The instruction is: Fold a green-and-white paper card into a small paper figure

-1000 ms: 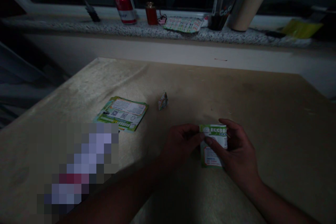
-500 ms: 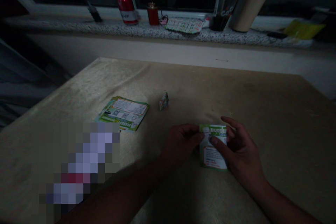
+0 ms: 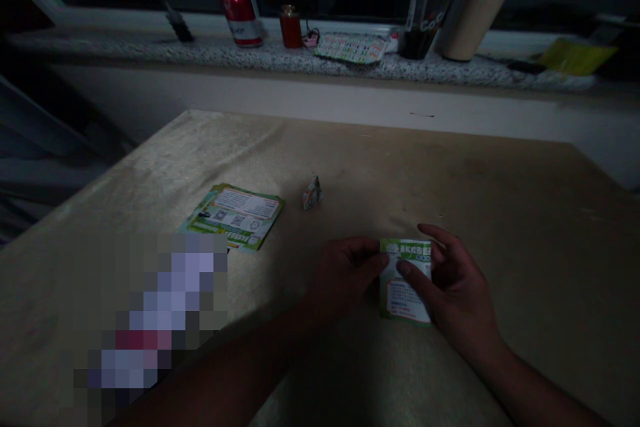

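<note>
- The green-and-white leaflet [image 3: 400, 297] is between the hands, near and right of centre over the desk [image 3: 500, 187], long axis running near-far.
- Left hand [image 3: 345, 273] pinches its far-left edge.
- Right hand [image 3: 463, 290] lays a thumb across it; whether those fingers grip, I cannot tell.

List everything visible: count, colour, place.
Table: one, tan, foreground
Sill: one, speckled grey, back
Leaflet: one, green, held centre right
Leaflet pile: one, green, table left
Folded paper: one, multicoloured, table middle
Pixelated patch: one, lilac, near left
Can: one, red, sill left
Bottle: one, red, beside can
Packet: one, pale, sill middle
Tube: one, beige, sill right
Cup: one, clear, beside tube
Yellow item: one, sill right
Left hand, right hand: one each, on leaflet
</note>
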`<state>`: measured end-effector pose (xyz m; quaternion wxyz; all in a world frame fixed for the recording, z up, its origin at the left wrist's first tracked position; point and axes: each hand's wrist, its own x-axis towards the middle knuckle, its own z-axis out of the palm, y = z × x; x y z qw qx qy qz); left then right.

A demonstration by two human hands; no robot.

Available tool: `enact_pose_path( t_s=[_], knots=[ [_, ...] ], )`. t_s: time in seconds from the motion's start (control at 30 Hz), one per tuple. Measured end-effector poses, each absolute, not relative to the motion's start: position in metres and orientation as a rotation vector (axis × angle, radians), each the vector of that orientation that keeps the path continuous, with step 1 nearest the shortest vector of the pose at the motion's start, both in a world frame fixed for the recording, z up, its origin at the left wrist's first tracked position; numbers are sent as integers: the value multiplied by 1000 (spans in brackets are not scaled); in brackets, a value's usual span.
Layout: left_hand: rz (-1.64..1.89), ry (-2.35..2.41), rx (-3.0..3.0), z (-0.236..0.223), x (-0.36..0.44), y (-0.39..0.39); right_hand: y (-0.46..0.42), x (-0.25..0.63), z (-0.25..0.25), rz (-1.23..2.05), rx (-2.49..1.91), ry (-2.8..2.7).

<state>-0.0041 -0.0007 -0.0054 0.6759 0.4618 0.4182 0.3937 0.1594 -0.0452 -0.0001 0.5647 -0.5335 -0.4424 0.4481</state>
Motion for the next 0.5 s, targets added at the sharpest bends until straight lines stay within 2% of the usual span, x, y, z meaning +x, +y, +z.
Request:
enact_pose_path(
  t_s=[0.5],
  knots=[
    [895, 931, 1020, -6, -3, -1, -45, 159, -1, 1032, -1280, -1065]
  ],
)
